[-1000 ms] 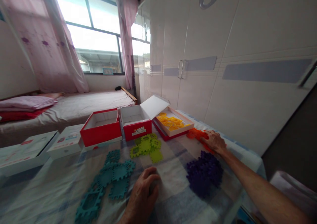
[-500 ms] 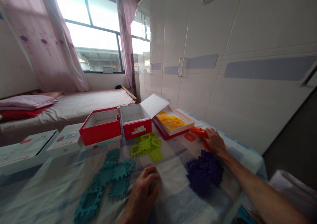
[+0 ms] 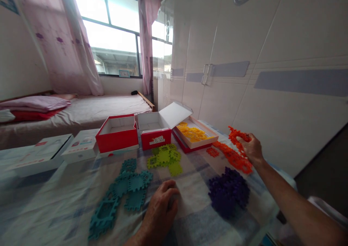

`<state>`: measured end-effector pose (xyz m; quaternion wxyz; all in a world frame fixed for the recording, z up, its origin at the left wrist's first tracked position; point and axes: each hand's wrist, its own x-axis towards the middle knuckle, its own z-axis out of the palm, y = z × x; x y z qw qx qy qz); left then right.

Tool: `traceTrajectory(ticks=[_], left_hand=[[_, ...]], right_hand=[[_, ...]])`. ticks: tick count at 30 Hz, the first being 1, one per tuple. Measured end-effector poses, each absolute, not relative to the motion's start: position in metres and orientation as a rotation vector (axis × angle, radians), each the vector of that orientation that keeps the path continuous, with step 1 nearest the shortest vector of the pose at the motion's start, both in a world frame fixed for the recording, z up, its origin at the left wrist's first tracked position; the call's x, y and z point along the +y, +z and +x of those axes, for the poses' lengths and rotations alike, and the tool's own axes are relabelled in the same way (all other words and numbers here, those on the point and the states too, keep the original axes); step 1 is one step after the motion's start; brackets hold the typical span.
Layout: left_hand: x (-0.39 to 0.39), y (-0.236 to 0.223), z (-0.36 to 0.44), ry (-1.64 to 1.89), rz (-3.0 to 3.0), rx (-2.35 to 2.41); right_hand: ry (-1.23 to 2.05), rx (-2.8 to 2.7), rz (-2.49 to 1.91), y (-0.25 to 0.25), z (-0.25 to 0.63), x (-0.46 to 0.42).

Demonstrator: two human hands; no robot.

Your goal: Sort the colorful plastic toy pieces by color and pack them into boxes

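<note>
My right hand [image 3: 255, 150] is closed on a clump of orange notched puzzle tiles [image 3: 236, 134], lifted over the cloth at the right. Beneath it, more orange tiles [image 3: 236, 159] lie in a strip, and a small orange piece [image 3: 212, 151] sits apart to the left. My left hand [image 3: 163, 204] rests on the cloth with loosely bent fingers, thumb apart, and no object visible in it. Teal tiles [image 3: 136, 199] lie to its left and lime-green tiles [image 3: 164, 156] beyond it. Dark purple tiles [image 3: 228, 193] are heaped between my two hands, nearer the right.
Along the back stand an open red box [image 3: 116, 141], a second red box [image 3: 156, 139] with its white lid raised, and a shallow tray [image 3: 202, 144] of yellow tiles [image 3: 191, 133]. White boxes [image 3: 80, 148] stand at left. A wardrobe [image 3: 217, 104] rises behind the table.
My right hand has risen from the orange pile and moved right, carrying a clump of orange tiles. More orange pieces now show below it. My left hand stays resting on the cloth.
</note>
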<state>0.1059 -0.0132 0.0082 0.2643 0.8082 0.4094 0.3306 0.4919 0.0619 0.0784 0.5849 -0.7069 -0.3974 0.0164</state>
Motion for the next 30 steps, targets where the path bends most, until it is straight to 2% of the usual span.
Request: traceTrajectory(ticks=[7, 11, 16, 22, 26, 30], left_hand=[[-0.013, 0.007, 0.109, 0.944, 2.105, 1.093], [-0.013, 0.005, 0.110, 0.992, 2.125, 1.055], [-0.006, -0.007, 0.108, 1.022, 2.193, 1.008], [0.010, -0.035, 0.107, 1.075, 2.278, 0.867], [0.014, -0.042, 0.107, 1.060, 2.295, 0.852], [0.009, -0.033, 0.107, 1.084, 2.265, 0.864]], right_hand=[[0.756, -0.989, -1.307, 0.143, 0.394, 0.081], [0.973, -1.101, -1.182, 0.174, 0.312, 0.118], [0.825, -1.313, -1.313, 0.175, 0.231, 0.194], [0.589, -1.385, -1.467, 0.146, 0.192, 0.266], [0.511, -1.487, -1.509, 0.132, 0.183, 0.283], [0.418, -1.605, -1.453, 0.134, 0.186, 0.260]])
